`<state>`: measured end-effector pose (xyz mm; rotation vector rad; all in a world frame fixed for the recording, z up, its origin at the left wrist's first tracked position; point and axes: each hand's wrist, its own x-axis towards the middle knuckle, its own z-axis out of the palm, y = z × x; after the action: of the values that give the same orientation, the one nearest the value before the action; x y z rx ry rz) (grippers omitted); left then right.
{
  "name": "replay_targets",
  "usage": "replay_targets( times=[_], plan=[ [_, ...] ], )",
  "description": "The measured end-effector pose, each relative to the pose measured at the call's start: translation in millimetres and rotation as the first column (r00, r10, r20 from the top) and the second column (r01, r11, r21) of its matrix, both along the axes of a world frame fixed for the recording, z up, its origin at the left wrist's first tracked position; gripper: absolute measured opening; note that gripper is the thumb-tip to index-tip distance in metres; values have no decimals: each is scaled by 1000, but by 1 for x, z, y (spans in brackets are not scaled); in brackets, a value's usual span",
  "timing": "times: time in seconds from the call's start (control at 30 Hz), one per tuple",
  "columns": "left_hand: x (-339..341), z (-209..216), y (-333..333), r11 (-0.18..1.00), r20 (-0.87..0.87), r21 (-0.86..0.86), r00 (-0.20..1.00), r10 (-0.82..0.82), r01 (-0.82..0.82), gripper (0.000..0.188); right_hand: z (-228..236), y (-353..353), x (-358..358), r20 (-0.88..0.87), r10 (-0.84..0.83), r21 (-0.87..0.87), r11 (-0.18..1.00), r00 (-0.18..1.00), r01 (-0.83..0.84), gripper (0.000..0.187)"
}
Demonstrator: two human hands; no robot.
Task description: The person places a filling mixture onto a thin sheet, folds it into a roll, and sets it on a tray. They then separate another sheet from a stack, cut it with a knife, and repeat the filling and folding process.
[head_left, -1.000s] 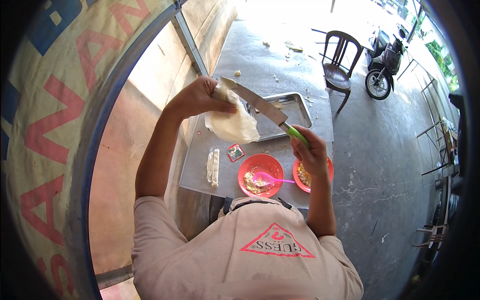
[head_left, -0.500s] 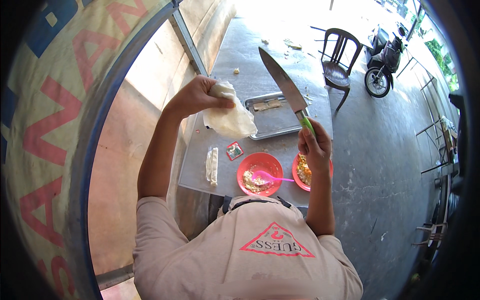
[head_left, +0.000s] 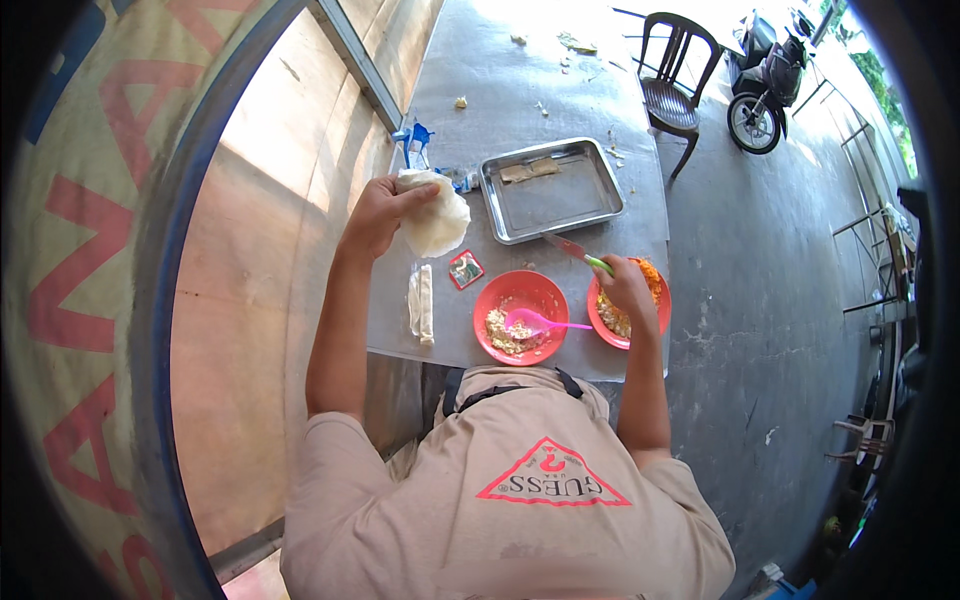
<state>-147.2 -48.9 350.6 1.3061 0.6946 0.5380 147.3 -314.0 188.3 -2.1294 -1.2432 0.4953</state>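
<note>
Metal-grey worktable (head_left: 455, 330) beside a tan wall panel (head_left: 245, 330), seen from above the worker. The left hand (head_left: 378, 215) has its thumb and fingers pinched together on the edge of a floppy, pale sheet (head_left: 440, 225), which hangs above the table's left side; whether it is one layer or several cannot be told. The fingers of the right hand (head_left: 630, 285) are closed around the green handle of a knife (head_left: 572, 248), whose blade points left and away, its tip at the near edge of a shallow metal tray (head_left: 550, 212). Flat, light-brown pieces (head_left: 530, 170) lie toward the tray's far side. Below the right hand is a red bowl of orange and pale food (head_left: 612, 318); to its left, a second red bowl (head_left: 552, 290) contains a pale mixture and a pink spoon (head_left: 530, 322). Farther left lie a small red-edged packet (head_left: 465, 269) and a narrow white strip (head_left: 427, 305). Blue packaging (head_left: 418, 145) lies beyond the left hand. Periphery: dark chair (head_left: 670, 102) and motorbike (head_left: 755, 120).
</note>
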Motion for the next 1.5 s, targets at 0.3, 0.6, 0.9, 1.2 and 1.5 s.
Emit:
replay_targets(
  times=[0.3,0.6,0.9,1.2,1.5],
  plan=[
    [-29,-35,-11,974,58,-170,986,159,-147,28,-55,48,21,-279,42,-280,952,959,-123,33],
    [-65,-82,-33,916,39,-329,966,255,-229,22,-103,84,23,142,154,-514,856,978,-60,26],
    [-89,-114,-35,833,32,-486,947,318,-264,20,-121,107,-4,327,346,-626,777,879,-73,22],
    [-93,-137,-6,842,13,-482,959,283,-242,17,-145,127,-13,510,412,-598,801,755,-33,17],
    [-69,-142,6,857,33,-500,986,166,-128,18,-102,126,-37,451,74,-291,954,889,68,16]
  ],
)
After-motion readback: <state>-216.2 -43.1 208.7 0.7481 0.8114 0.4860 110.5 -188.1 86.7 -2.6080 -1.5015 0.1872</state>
